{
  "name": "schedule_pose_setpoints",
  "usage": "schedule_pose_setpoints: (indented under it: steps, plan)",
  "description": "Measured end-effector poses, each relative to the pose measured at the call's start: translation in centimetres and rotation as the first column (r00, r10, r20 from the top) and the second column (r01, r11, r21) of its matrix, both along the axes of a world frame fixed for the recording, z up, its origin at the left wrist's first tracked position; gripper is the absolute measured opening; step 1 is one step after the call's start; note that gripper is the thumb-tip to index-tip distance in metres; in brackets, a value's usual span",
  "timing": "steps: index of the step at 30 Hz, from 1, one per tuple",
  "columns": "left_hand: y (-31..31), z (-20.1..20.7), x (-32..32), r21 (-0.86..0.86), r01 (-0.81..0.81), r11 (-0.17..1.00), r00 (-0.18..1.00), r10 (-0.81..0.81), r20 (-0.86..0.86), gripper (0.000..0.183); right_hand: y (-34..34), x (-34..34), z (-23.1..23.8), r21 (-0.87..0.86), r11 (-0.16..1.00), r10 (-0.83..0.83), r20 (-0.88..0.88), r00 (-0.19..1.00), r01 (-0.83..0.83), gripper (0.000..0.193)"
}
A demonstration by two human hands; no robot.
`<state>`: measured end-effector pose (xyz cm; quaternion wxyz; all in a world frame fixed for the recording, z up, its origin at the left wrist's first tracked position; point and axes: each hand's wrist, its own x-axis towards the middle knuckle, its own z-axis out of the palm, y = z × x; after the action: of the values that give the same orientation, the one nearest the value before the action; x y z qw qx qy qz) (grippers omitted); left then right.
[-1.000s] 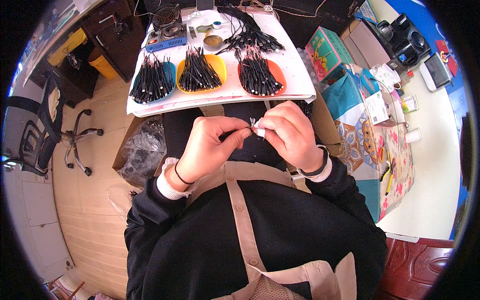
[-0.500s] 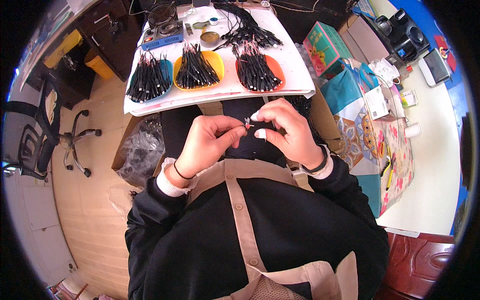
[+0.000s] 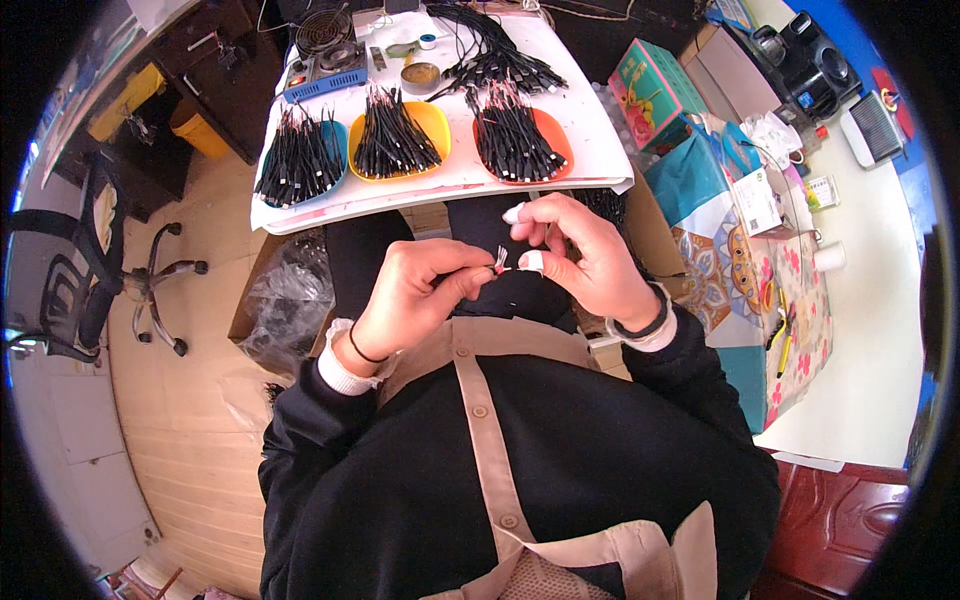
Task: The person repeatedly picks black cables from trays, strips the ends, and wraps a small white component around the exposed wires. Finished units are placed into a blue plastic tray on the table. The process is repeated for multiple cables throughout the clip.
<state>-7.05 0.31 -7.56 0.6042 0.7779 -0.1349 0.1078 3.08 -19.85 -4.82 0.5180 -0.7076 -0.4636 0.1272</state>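
Note:
My left hand (image 3: pixel 425 295) is closed in a pinch, thumb against forefinger, over my lap. From its fingertips stick out the thin red and pale wires (image 3: pixel 501 262) of a cable; the rest of the cable is hidden by the hand. Just right of the wires, my right hand (image 3: pixel 590 265) is open, its forefinger raised away from its thumb. White covers wrap those two fingertips. The right thumb tip is close to the wire ends; whether it touches them I cannot tell.
Ahead on the white table (image 3: pixel 400 222) stand a blue bowl (image 3: pixel 338 178), a yellow bowl (image 3: pixel 436 128) and an orange bowl (image 3: pixel 561 140), each piled with black cables. Behind them are a blue-fronted device (image 3: pixel 325 85) and a round tin (image 3: pixel 420 76). Yellow-handled pliers (image 3: pixel 784 345) lie at the right.
My right forefinger has lifted and spread farther from the thumb. The right hand has shifted slightly right, and the wires in my left pinch now point more upward.

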Motion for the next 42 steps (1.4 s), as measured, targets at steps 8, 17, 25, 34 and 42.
schedule_pose_setpoints:
  steps: [8, 17, 25, 34, 42]
  plan:
    - [-0.2, -0.4, -0.3, -0.340, 0.119, 0.933, 0.970, -0.183, -0.162, 0.010, 0.2, -0.1, 1.6, -0.037, 0.984, 0.177, 0.347, 0.921, -0.176, 0.018]
    - [-2.0, -0.8, -1.3, -0.687, 0.094, 0.720, 0.972, -0.215, -0.092, 0.011, -1.0, -1.0, -1.7, 0.156, 0.988, -0.020, 0.208, 0.978, -0.013, 0.005]
    - [-0.9, -0.9, -1.3, -0.707, 0.144, 0.693, 0.969, -0.244, -0.042, 0.013, -1.5, 0.1, -1.2, 0.149, 0.989, -0.017, 0.266, 0.964, -0.023, 0.036]
    - [-0.4, -1.1, -0.8, -0.695, 0.145, 0.704, 0.939, -0.319, -0.127, 0.014, 1.5, -0.1, 1.2, 0.226, 0.928, 0.205, 0.355, 0.912, -0.297, 0.014]
    - [0.5, 0.7, -0.5, 0.201, -0.022, 0.979, 0.948, -0.043, 0.316, 0.005, 0.8, -1.3, -0.1, 0.015, 0.978, 0.175, -0.599, 0.782, -0.208, 0.014]
